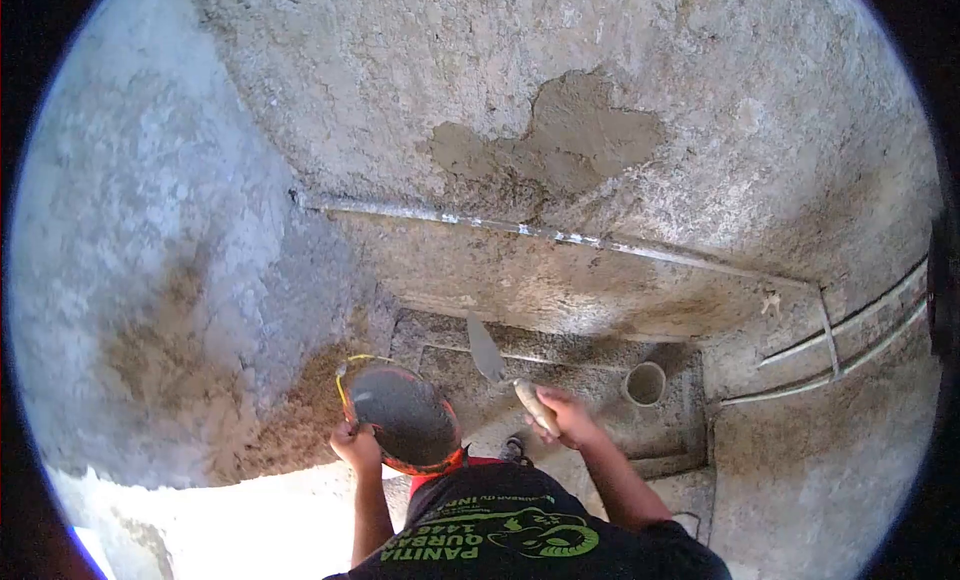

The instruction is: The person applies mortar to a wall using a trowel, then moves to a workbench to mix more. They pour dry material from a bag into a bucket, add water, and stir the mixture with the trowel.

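Observation:
My left hand [356, 448] is closed on the rim of an orange-edged bucket [455, 420] at the lower left. Grey wet mortar [405, 415] lies inside it, and a yellow handle [342, 378] arcs over its far side. My right hand [566, 418] grips the wooden handle of a trowel [486, 350], whose pointed metal blade tilts up and to the left, apart from bucket and wall. On the wall ahead, a darker patch of damp mortar [570, 135] spreads above the pipe.
A pale pipe [430, 214] runs across the wall to a junction at right, where more pipes [850, 320] curve along the side wall. Below, a light round bucket [644, 384] stands in a low-edged floor recess [690, 420]. A rough grey wall [150, 230] rises on the left.

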### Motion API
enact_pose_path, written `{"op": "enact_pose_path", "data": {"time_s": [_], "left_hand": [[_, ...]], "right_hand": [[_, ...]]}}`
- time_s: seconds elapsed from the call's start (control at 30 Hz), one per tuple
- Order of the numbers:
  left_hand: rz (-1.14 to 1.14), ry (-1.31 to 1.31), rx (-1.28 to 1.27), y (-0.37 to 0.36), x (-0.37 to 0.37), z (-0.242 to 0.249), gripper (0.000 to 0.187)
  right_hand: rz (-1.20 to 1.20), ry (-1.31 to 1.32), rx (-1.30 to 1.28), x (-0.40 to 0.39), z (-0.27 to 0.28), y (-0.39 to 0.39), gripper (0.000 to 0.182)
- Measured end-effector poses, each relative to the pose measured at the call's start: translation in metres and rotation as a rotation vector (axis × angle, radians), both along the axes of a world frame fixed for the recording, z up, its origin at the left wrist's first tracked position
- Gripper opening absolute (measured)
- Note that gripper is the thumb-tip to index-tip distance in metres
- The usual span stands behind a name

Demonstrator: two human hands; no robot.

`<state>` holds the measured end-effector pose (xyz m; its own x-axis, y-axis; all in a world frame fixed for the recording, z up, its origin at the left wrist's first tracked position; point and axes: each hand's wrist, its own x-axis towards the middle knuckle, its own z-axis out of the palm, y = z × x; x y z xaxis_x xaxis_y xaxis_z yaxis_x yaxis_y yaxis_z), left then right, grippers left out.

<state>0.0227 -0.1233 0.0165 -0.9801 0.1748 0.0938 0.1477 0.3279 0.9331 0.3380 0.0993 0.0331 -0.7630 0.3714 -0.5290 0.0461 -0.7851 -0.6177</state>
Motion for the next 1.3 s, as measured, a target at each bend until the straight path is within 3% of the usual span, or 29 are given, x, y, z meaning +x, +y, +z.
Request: {"op": "enact_pose_path", "data": {"time_s": [0.03, 0.07, 0.1, 0.17, 0.2, 0.27, 0.3, 0.37, 0.47, 0.6, 0.7, 0.83, 1.0, 1.03, 1.1, 1.13, 1.2, 1.3], "left_hand": [[-0.019, -0.033, 0.002, -0.003, 0.004, 0.004, 0.010], [-0.041, -0.065, 0.004, -0.005, 0.007, 0.007, 0.008], [-0.056, -0.114, -0.021, 0.001, 0.021, 0.038, 0.010], [-0.074, -0.067, 0.000, -0.001, 0.017, 0.021, 0.010], [-0.107, -0.026, 0.012, -0.001, 0.014, 0.017, 0.010], [-0.110, -0.054, 0.047, 0.007, 0.016, 0.025, 0.011], [-0.136, -0.053, 0.067, 0.011, 0.017, 0.030, 0.012], [-0.180, -0.019, 0.080, 0.013, 0.013, 0.028, 0.011], [-0.228, 0.095, 0.174, 0.017, 0.003, 0.021, 0.011], [-0.232, -0.058, 0.110, 0.019, -0.003, 0.058, 0.011], [-0.172, 0.089, -0.022, 0.012, -0.039, 0.008, 0.025], [-0.187, 0.044, -0.102, 0.008, -0.073, -0.006, 0.024], [-0.214, 0.065, -0.185, 0.022, -0.116, -0.001, 0.027], [-0.222, 0.055, -0.249, 0.023, -0.128, -0.006, 0.026], [-0.254, 0.046, -0.231, 0.032, -0.145, -0.015, 0.027], [-0.271, 0.047, -0.202, 0.038, -0.152, -0.017, 0.027], [-0.310, 0.060, -0.192, 0.052, -0.162, -0.012, 0.027], [-0.362, 0.068, -0.208, 0.072, -0.177, -0.007, 0.028]], "right_hand": [[0.014, -0.078, 0.191, 0.001, -0.005, -0.002, 0.043], [0.027, -0.078, 0.198, 0.003, -0.010, -0.004, 0.043], [-0.083, -0.082, 0.364, 0.001, -0.009, -0.006, 0.041], [-0.230, -0.035, 0.707, -0.002, -0.014, 0.005, 0.037], [-0.227, -0.024, 0.711, -0.005, -0.023, 0.020, 0.037], [-0.228, -0.136, 1.364, -0.015, -0.032, 0.055, 0.041], [-0.232, -0.134, 1.363, -0.024, -0.017, 0.062, 0.041], [-0.302, -0.531, 1.498, -0.044, 0.026, 0.084, 0.047], [-0.299, -0.629, 1.692, -0.069, 0.035, 0.133, 0.047], [-0.379, -0.700, 1.850, -0.098, 0.043, 0.203, 0.047], [-0.404, -0.686, 1.838, -0.119, 0.047, 0.236, 0.045], [-0.419, -0.834, 1.888, -0.145, 0.024, 0.261, 0.040], [-0.529, -0.716, 2.065, -0.162, 0.000, 0.284, 0.040], [-0.521, -0.738, 2.058, -0.163, -0.004, 0.283, 0.040], [-0.183, -0.886, 1.812, -0.165, -0.010, 0.279, 0.040], [-0.186, -0.907, 1.803, -0.170, -0.014, 0.276, 0.040], [-0.080, -0.959, 1.935, -0.186, -0.025, 0.261, 0.038], [-0.195, -0.883, 2.094, -0.206, -0.030, 0.242, 0.038]]}}
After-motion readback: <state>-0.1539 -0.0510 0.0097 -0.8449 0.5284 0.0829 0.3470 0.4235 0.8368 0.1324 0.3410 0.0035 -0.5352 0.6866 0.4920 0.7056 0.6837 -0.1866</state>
